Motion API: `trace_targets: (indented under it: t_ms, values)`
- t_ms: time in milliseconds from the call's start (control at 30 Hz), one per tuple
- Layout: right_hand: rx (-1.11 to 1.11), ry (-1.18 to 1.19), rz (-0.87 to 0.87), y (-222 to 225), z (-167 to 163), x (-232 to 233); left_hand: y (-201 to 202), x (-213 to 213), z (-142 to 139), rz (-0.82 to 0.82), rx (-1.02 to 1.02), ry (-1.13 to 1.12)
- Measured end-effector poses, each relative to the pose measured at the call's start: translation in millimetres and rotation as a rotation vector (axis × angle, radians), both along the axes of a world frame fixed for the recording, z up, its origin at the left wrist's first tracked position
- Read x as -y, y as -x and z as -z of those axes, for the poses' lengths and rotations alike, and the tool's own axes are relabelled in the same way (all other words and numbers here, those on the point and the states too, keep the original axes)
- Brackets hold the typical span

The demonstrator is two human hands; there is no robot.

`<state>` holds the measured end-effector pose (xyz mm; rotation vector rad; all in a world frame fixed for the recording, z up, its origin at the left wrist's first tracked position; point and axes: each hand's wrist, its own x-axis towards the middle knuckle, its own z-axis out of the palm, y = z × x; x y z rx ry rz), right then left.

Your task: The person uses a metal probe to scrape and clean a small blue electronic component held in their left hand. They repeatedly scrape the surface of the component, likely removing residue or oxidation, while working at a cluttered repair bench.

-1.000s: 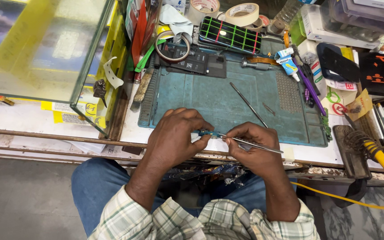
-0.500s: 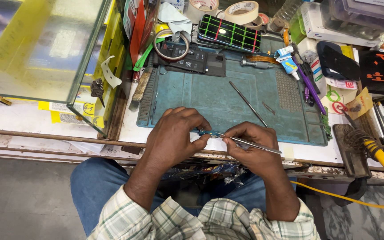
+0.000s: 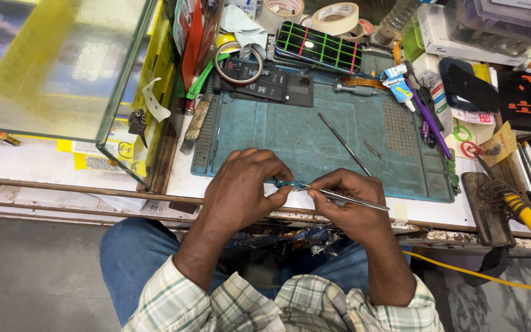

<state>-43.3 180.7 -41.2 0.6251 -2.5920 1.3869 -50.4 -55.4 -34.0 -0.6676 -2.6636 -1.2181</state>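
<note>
A small blue-green part (image 3: 290, 184) is pinched between the fingertips of the left hand (image 3: 244, 193) at the near edge of the teal work mat (image 3: 290, 132). Its long axis is seen to run roughly left to right, parallel to the bench edge, with its right end projecting toward the right hand (image 3: 345, 200).

Metal tweezers (image 3: 348, 198) are held in the right hand, fingers closed around them near the tip end; the handle trails off to the right and slightly toward the person. The tweezer tips are pointed left and appear to meet the right end of the part. Whether the tips are clamped on it or only touching cannot be told at this size.

The two hands are nearly touching, the part bridging the gap between them. The part thus lies directly left of the tweezer tips, almost in line with the tool's axis.

A thin metal probe (image 3: 343, 144) is noted lying diagonally on the mat, apart from both hands. Tape rolls (image 3: 335, 16) sit at the far edge.
</note>
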Motion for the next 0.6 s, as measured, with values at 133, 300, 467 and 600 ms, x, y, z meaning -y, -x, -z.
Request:
trace_targets:
  t_ms: [133, 300, 467, 600]
  values:
    - [0.023, -0.006, 0.04, -1.4, 1.6, -0.9, 0.4, -0.9, 0.0, -0.007, -0.002, 0.013]
    - [-0.001, 0.034, -0.015, 1.0, 2.1, -2.7, -0.1, 0.8, 0.0, 0.004, 0.0, -0.001]
    - [0.036, 0.011, 0.026, 0.3, 2.8, -1.7, 0.5, 0.4, 1.1, -0.006, -0.009, -0.006]
    - [0.044, 0.056, 0.0, 0.4, 1.4, -0.8, 0.0, 1.5, 1.2, 0.001, -0.041, -0.024]
